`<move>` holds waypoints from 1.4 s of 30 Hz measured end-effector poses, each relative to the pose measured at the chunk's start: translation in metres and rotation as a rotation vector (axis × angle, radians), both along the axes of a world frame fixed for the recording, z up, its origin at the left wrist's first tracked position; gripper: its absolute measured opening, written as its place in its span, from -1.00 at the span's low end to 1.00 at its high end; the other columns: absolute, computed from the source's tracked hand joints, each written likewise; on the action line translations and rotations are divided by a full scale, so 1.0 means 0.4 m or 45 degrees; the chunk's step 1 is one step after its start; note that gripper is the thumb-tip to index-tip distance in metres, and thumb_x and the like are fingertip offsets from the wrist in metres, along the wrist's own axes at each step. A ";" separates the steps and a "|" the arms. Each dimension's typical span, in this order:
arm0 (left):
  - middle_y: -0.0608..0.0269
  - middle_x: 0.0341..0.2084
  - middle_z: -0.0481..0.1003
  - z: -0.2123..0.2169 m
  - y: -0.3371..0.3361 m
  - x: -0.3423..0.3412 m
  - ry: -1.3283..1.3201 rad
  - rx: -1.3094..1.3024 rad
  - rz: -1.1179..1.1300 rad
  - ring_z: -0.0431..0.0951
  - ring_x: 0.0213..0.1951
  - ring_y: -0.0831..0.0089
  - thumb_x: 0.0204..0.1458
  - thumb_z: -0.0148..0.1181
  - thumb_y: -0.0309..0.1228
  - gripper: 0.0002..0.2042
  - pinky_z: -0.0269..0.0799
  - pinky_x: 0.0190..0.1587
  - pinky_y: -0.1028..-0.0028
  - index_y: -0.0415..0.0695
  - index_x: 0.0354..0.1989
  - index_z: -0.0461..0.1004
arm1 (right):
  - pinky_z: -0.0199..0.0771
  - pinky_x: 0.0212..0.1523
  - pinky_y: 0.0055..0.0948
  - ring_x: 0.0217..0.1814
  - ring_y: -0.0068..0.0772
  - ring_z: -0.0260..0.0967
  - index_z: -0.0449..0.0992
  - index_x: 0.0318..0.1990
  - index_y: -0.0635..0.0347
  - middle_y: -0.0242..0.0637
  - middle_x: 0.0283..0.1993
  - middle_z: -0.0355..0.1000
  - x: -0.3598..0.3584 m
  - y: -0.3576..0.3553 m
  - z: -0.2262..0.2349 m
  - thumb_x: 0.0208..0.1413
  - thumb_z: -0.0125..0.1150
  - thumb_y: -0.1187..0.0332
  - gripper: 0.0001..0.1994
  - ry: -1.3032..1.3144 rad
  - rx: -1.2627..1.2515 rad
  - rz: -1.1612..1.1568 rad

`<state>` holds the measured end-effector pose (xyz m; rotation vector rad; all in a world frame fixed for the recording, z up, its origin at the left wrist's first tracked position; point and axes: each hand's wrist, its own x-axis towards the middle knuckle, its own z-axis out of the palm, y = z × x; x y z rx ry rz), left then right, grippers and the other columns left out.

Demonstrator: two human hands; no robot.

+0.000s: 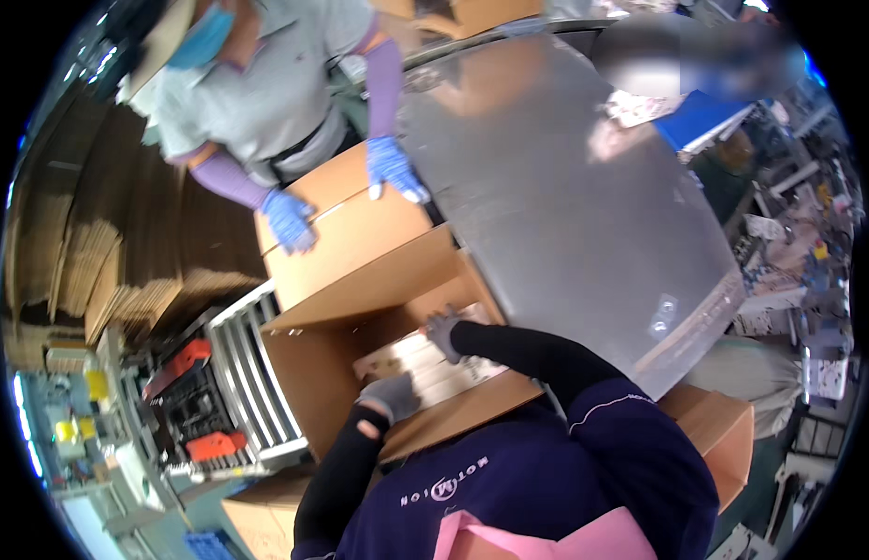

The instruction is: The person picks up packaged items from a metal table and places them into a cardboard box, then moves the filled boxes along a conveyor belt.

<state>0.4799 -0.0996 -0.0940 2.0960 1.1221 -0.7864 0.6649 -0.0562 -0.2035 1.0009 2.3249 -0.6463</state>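
An open cardboard box (308, 373) stands in front of me with its flaps up. Inside lies a flat pale printed pack (434, 369). My left hand (390, 395), in a grey glove, rests on the pack's near end. My right hand (443, 330), also gloved, presses on the pack's far edge. Whether either hand grips the pack is unclear. Just beyond, a closed cardboard box (355, 233) has a co-worker's two blue-gloved hands (290, 219) flat on its top.
A grey metal table (565, 205) fills the right. A roller conveyor (252, 373) runs at the left, beside stacked flat cardboard (126, 252). Another carton (724, 429) sits at my right, and a further one (257, 523) low left. A blue tray (700, 117) lies far right.
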 end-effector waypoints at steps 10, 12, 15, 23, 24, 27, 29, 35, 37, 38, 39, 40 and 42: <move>-0.02 -0.24 0.56 0.092 0.012 0.074 0.246 0.080 0.075 0.57 -0.13 0.05 0.01 0.13 -0.02 -0.52 0.49 -0.14 0.13 -0.10 -0.01 0.41 | 0.45 -0.08 -0.21 -0.08 -0.04 0.44 0.30 0.13 0.26 -0.04 -0.08 0.45 0.647 0.083 0.367 0.05 0.09 0.28 -0.53 0.604 0.998 -1.315; -0.04 -0.23 0.56 0.068 0.027 0.069 0.248 -0.012 0.012 0.57 -0.14 0.04 0.00 0.13 -0.03 -0.58 0.48 -0.12 0.13 -0.10 -0.11 0.47 | 0.42 -0.05 -0.27 0.18 -0.14 0.30 0.09 0.33 0.18 -0.15 0.17 0.29 0.895 0.138 0.351 0.04 0.05 0.34 -0.36 0.133 1.354 -1.327; 0.03 -0.21 0.58 0.026 0.016 0.012 0.289 -0.041 -0.013 0.59 -0.13 0.10 -0.04 0.15 -0.06 -0.63 0.47 -0.07 0.12 -0.05 -0.16 0.51 | 0.26 0.16 -0.21 0.41 -0.21 0.03 -0.03 0.40 0.03 -0.26 0.35 0.10 1.092 0.329 0.409 0.11 0.02 0.32 -0.33 -0.452 1.521 -1.019; -0.03 -0.13 0.55 -0.045 0.076 -0.050 0.588 0.104 0.095 0.56 -0.09 -0.03 -0.09 0.22 0.04 -0.39 0.45 0.00 0.15 -0.12 0.06 0.38 | 0.23 0.02 -0.24 0.01 -0.29 0.40 0.58 -0.23 0.03 -0.32 -0.14 0.51 1.032 0.661 0.394 -0.22 0.30 -0.13 -0.51 -0.510 1.279 -1.074; -0.04 -0.07 0.52 -0.013 0.068 -0.026 0.575 0.080 0.139 0.54 -0.04 -0.04 -0.08 0.18 0.02 -0.42 0.44 0.03 0.16 -0.07 0.08 0.38 | 0.23 0.02 -0.26 0.04 -0.29 0.39 0.54 -0.13 0.10 -0.29 -0.10 0.50 0.974 0.645 0.426 -0.33 0.33 -0.18 -0.35 -0.322 1.146 -1.178; -0.04 -0.02 0.49 0.031 0.090 0.029 0.590 -0.005 -0.009 0.51 0.00 -0.02 -0.07 0.15 -0.01 -0.46 0.43 0.04 0.16 0.01 0.09 0.39 | 0.28 0.09 -0.15 0.05 -0.14 0.37 0.36 0.13 0.27 -0.13 -0.02 0.44 0.906 0.577 0.382 -0.33 0.30 -0.17 -0.14 0.084 1.116 -1.655; 0.00 -0.08 0.52 0.042 0.081 0.029 0.443 0.111 0.014 0.53 -0.02 -0.01 -0.08 0.14 -0.06 -0.57 0.44 0.03 0.16 0.03 -0.04 0.46 | 0.31 0.10 -0.15 0.05 -0.10 0.36 0.32 0.16 0.27 -0.10 0.00 0.42 0.880 0.498 0.409 -0.34 0.30 -0.18 -0.10 0.021 1.040 -1.663; 0.05 -0.30 0.57 0.087 0.043 0.087 0.140 0.330 -0.234 0.59 -0.21 0.08 -0.09 0.24 -0.07 -0.58 0.48 -0.16 0.15 -0.02 -0.10 0.44 | 0.50 -0.04 -0.27 -0.03 -0.09 0.48 0.39 0.00 0.33 -0.02 -0.09 0.48 0.833 0.092 0.436 -0.30 0.34 0.06 -0.31 0.101 0.974 -1.824; 0.07 -0.34 0.58 0.081 0.010 0.098 0.013 0.293 -0.368 0.60 -0.24 0.14 -0.04 0.21 -0.08 -0.59 0.47 -0.23 0.15 -0.09 -0.12 0.43 | 0.47 0.01 -0.24 0.06 -0.04 0.44 0.20 0.20 0.34 0.04 -0.01 0.45 0.808 0.022 0.476 -0.37 0.41 0.01 -0.06 -0.143 0.787 -1.980; 0.08 -0.36 0.58 0.081 -0.012 0.098 -0.083 0.274 -0.383 0.60 -0.25 0.15 -0.02 0.20 -0.08 -0.60 0.47 -0.25 0.16 -0.14 -0.14 0.44 | 0.49 -0.01 -0.26 0.01 -0.06 0.48 0.20 0.14 0.30 0.01 -0.05 0.48 0.805 -0.010 0.472 -0.33 0.38 0.04 -0.16 -0.166 0.813 -1.929; 0.08 -0.36 0.58 0.096 -0.031 0.104 -0.076 0.276 -0.462 0.61 -0.28 0.14 0.00 0.20 -0.10 -0.63 0.47 -0.26 0.18 -0.14 -0.18 0.46 | 0.48 0.00 -0.25 0.02 0.01 0.47 0.14 0.24 0.27 0.03 0.01 0.46 0.811 -0.038 0.481 -0.33 0.38 0.03 -0.08 0.001 0.723 -1.915; 0.07 -0.37 0.58 0.102 -0.042 0.116 -0.119 0.197 -0.473 0.61 -0.29 0.11 0.02 0.18 -0.13 -0.69 0.47 -0.25 0.19 -0.13 -0.23 0.47 | 0.46 0.00 -0.31 0.02 -0.05 0.47 0.04 0.32 0.27 0.04 0.04 0.45 0.861 -0.083 0.424 -0.33 0.42 0.15 -0.01 0.363 0.804 -1.935; 0.11 -0.39 0.57 0.102 -0.075 0.115 -0.195 0.201 -0.517 0.60 -0.27 0.15 0.04 0.15 -0.19 -0.75 0.44 -0.25 0.20 -0.10 -0.25 0.48 | 0.41 0.02 -0.43 0.05 -0.33 0.41 -0.08 0.38 0.29 -0.05 0.07 0.41 0.808 -0.105 0.461 -0.31 0.39 0.44 0.02 1.022 0.642 -1.934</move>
